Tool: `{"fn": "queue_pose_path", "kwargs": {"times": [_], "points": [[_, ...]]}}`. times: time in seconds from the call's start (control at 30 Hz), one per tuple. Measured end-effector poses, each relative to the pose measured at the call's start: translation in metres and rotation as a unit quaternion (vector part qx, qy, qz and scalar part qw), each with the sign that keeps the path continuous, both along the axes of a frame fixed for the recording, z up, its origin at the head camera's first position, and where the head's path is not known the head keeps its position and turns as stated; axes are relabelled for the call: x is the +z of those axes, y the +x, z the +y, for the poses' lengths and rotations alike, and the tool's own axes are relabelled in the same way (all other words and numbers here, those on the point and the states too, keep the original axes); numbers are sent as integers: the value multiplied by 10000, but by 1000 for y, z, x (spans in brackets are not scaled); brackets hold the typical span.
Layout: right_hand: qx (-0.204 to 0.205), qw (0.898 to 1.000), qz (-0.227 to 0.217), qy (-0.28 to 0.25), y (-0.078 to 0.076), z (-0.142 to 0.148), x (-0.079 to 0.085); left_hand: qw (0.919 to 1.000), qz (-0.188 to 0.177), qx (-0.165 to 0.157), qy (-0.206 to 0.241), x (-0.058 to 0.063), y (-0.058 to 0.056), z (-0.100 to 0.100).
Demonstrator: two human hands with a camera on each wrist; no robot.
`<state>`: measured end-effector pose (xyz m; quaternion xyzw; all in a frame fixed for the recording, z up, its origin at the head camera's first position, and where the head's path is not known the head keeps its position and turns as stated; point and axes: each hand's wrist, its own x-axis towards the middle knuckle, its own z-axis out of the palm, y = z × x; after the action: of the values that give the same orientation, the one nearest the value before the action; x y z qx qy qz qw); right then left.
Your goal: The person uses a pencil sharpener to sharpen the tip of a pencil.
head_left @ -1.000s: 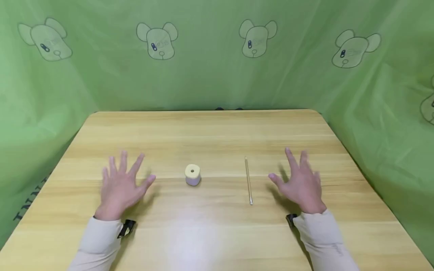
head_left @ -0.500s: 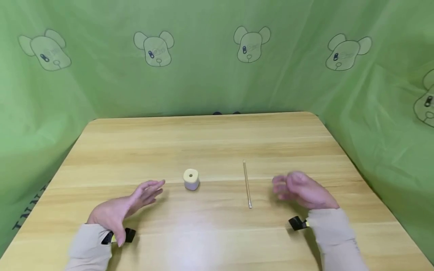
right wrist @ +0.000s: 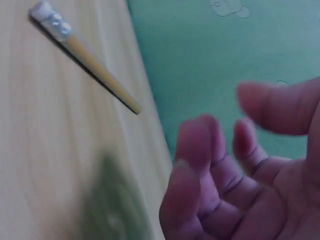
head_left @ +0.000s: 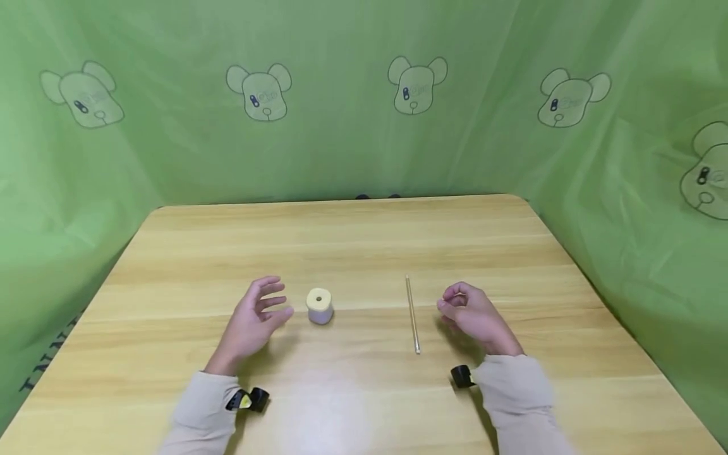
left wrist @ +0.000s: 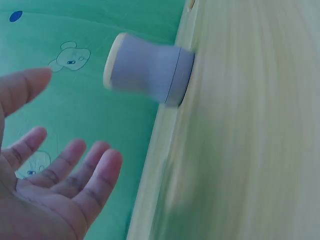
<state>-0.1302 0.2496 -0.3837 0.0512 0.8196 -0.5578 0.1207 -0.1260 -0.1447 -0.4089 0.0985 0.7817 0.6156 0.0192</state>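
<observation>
A small pencil sharpener (head_left: 320, 309), lavender with a pale yellow top and a round hole in it, stands upright on the wooden table. My left hand (head_left: 254, 320) hovers just left of it, thumb and fingers apart, touching nothing. In the left wrist view the sharpener (left wrist: 145, 70) lies beyond the spread fingertips. A plain wooden pencil (head_left: 412, 316) lies to the right, its eraser end toward me. Right of the pencil is my right hand (head_left: 472, 316), fingers loosely bent and holding nothing. The right wrist view shows the pencil (right wrist: 92, 61) apart from those fingers.
The wooden table (head_left: 341, 246) has rounded far corners. Green curtains (head_left: 341, 151) printed with bear heads hang behind it and along both sides. A small black camera (head_left: 258, 399) sits at the left wrist, another camera (head_left: 462, 376) at the right.
Both hands were spread wide and well apart, then turned over. Now they have come inward, the left toward the sharpener, the right toward the pencil. Sharpener and pencil have stayed in place.
</observation>
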Motion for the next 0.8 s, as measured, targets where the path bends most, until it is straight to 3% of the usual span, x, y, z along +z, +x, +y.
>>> {"fn": "queue_pose_path", "kwargs": {"times": [0.27,0.5,0.8], "points": [[-281,9967,-217,728,-4,-24,-6,9992,-51,244,-326,-5,-6,27],[-51,9896,-210,1423,-9,-40,-13,9967,-50,508,-636,-7,-8,42],[397,9687,-27,2452,-14,-50,-19,9898,-594,767,-1043,-5,-9,57]]}}
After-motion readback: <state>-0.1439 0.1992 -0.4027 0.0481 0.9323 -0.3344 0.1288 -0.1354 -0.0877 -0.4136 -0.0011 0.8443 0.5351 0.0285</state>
